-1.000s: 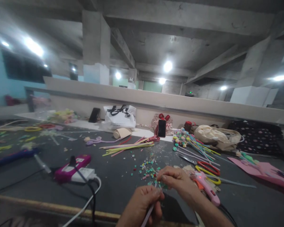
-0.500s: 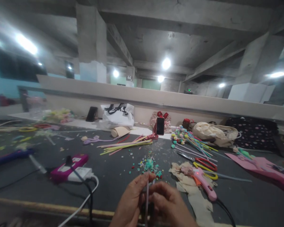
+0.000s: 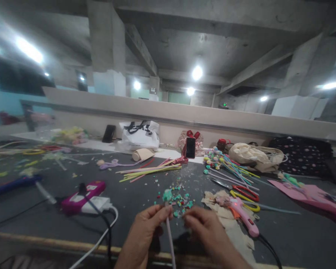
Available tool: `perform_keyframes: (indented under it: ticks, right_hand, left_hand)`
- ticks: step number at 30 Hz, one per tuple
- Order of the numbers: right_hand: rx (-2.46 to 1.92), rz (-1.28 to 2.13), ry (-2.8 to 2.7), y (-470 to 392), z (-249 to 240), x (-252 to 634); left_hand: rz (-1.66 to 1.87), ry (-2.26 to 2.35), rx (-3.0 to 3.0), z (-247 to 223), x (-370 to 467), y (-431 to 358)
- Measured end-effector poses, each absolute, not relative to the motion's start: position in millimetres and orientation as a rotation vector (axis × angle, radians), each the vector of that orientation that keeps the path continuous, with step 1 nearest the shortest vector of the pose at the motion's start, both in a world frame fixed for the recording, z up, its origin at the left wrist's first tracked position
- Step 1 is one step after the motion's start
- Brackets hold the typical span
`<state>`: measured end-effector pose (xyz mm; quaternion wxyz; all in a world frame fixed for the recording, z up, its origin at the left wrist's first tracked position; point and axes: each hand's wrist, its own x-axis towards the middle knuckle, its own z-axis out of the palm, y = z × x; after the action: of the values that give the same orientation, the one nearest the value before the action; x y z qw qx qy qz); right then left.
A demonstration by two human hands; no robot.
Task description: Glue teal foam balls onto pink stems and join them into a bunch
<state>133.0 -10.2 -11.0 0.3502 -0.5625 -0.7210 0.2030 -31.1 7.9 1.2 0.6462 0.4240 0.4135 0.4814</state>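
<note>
Between thumb and fingers, my left hand (image 3: pixel 147 228) pinches a pale lilac stem (image 3: pixel 170 239) topped by a fluffy green tuft (image 3: pixel 167 195). The stem slants down toward the table's front edge. To its right, my right hand (image 3: pixel 205 228) is apart from the stem, its fingers curled together and blurred; whether they hold anything is too small to tell. Small green, red and white bits (image 3: pixel 182 198) lie scattered on the dark table (image 3: pixel 134 228) just beyond both hands.
A pink glue gun (image 3: pixel 245 216) rests on torn brown paper (image 3: pixel 232 233) at the right, near red-handled scissors (image 3: pixel 245 191). A magenta power strip (image 3: pixel 70 201) with cables lies left. Farther back are yellow and pink stems (image 3: pixel 148 172), an upright phone (image 3: pixel 190 148) and bundled stems (image 3: pixel 235 168).
The hands have separated: my left hand has moved left with the stem, and my right hand has moved right, off it. The green tuft now shows above my left fingertips.
</note>
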Motion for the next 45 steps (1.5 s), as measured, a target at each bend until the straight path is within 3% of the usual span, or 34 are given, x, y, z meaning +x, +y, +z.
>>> perform_keyframes:
  ticks: [2,6,27,45]
  right_hand:
    - [-1.61,0.222,-1.991,2,-2,155]
    - [-1.654,0.085,-2.142,29,2,176]
    - [-1.536,0.047,-2.381,33,-7,161]
    - [-1.621,0.031,-2.155,45,-5,184]
  left_hand:
    - [1.086,0.969,0.982,5,-36,8]
    - [1.057,0.936,0.966,4,-40,10]
    - [0.979,0.851,0.964,-2,-30,6]
    - [0.964,0.837,0.971,-3,-30,5]
